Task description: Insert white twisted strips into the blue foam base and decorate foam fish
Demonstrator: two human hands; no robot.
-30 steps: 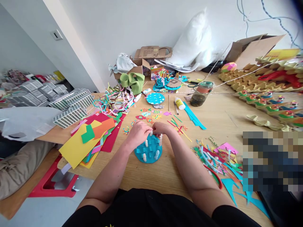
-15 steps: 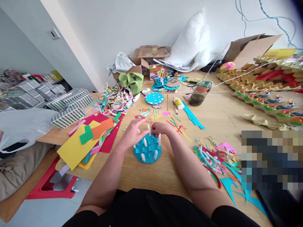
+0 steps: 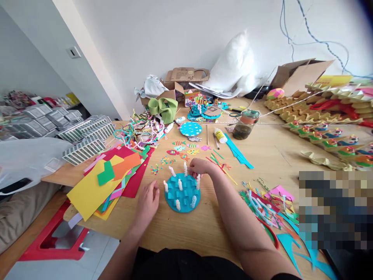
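A round blue craft base (image 3: 183, 199) lies on the table in front of me, covered with small blue paper loops. Several white twisted posts (image 3: 180, 184) stand up from it, mostly around its rim. My right hand (image 3: 199, 167) is at the back right edge of the base, beside a rear post. Its fingers are curled in and pressed together, and whatever they may hold is hidden. To the left of the base, my left hand (image 3: 148, 199) rests near the tabletop with fingers loosely bent, apart from the base and holding nothing visible.
Behind the base lie paper fish (image 3: 192, 152), confetti bits (image 3: 155, 168), thin paper strips (image 3: 218, 162) and a glue bottle (image 3: 220, 135). Coloured sheets (image 3: 87, 194) are stacked at left. Paper scraps (image 3: 268, 202) spread at right, near a glass jar (image 3: 246, 124) and egg cartons (image 3: 329, 107).
My left hand has moved from above the base's back left down to the table at its left. My right hand stays by the back right posts. The view has tilted slightly up.
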